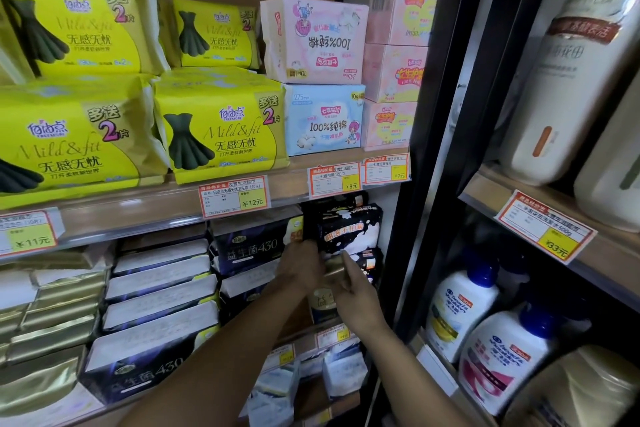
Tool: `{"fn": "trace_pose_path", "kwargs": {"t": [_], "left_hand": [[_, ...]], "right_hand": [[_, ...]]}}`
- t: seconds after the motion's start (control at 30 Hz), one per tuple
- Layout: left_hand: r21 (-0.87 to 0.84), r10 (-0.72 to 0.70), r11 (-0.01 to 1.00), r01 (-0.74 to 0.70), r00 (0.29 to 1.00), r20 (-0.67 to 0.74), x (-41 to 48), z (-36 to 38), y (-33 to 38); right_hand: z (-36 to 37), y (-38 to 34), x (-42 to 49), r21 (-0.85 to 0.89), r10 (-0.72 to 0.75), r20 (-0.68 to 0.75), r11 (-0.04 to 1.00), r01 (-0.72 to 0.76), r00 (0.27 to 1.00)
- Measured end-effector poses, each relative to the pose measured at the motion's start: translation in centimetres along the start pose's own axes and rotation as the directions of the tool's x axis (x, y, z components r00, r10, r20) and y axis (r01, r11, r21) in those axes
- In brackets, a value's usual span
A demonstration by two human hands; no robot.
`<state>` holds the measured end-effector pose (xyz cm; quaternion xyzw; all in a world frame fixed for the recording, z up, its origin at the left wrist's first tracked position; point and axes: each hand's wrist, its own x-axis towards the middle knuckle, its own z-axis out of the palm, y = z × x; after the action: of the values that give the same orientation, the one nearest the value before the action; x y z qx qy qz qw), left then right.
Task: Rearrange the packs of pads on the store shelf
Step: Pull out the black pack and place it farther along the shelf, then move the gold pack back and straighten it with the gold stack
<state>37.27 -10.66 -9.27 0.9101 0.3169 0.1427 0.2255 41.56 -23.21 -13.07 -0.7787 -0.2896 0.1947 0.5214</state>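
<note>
Both hands, left hand [300,262] and right hand [356,291], clasp a dark starry pack [348,229] at five o'clock on the wooden shelf [166,204].

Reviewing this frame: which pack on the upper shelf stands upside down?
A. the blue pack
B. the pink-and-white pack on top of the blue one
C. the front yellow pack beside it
B: the print on the pink-and-white pack reads inverted, while the blue pack beneath and the yellow pack read upright.

Both hands are reaching into the middle shelf: left hand [300,265] and right hand [356,291] are gripping a gold pack [334,272]; dark starry pack [349,227] sitting just above the fingers.
</note>
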Motion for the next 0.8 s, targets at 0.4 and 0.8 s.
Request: {"fn": "trace_pose_path", "kwargs": {"t": [0.4, 0.8], "left_hand": [[-0.109, 0.133, 0.985, -0.131, 0.991, 0.013, -4.4, 1.1, -2.2], [-0.247, 0.132, 0.955, -0.164, 0.981, -0.141, -6.2, -1.5, -3.3]], "right_hand": [[-0.7, 0.6, 0.2, -0.028, -0.005, -0.026, 1.000, 0.004, 1.000], [-0.4, 0.4, -0.6, 0.052, -0.083, -0.036, 0.995, 0.085, 0.996]]}}
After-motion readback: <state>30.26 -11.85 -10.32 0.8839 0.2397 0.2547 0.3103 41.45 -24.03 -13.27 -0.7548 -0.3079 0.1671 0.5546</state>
